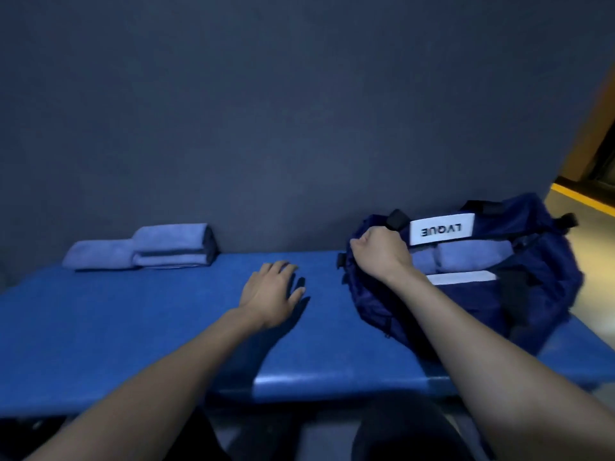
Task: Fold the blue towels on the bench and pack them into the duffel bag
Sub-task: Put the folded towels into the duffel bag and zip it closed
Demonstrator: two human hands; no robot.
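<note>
Now | right hand [379, 251] grips open navy fabric duffel bag [466, 294] rim, bench right end, folded blue towels inside | left hand [271, 294] flat, fingers spread, mid-bench [133, 327] | folded blue terry towels [146, 247] at back-left edge

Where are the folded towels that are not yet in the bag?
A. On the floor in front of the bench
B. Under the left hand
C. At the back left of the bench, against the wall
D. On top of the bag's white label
C: the folded towels sit at the back left of the bench by the wall, away from the left hand and the bag.
</note>
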